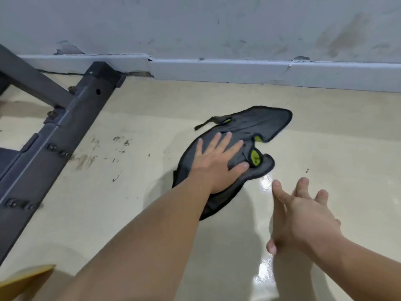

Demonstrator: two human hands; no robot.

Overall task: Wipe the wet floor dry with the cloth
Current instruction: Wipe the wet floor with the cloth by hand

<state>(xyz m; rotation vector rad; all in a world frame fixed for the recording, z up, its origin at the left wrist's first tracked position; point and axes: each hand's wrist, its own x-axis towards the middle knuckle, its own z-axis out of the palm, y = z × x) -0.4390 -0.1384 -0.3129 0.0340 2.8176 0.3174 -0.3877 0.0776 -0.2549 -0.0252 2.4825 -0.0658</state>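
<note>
A dark grey cloth (260, 124) with black edging and lime-green patches lies spread on the beige floor (141, 192). My left hand (219, 161) rests flat on its near half, palm down, fingers spread and pressing it to the floor. My right hand (303, 216) hovers to the right of the cloth, fingers apart, holding nothing. A glossy wet streak (267, 276) shines on the floor between the cloth and my right hand and runs toward me.
A dark metal frame (56, 131) with bolts crosses the floor at left. A white skirting board (238, 71) and scuffed grey wall run along the back. Dark scuff marks (104, 153) dot the floor beside the frame. A tan object (21, 279) shows at the bottom left corner.
</note>
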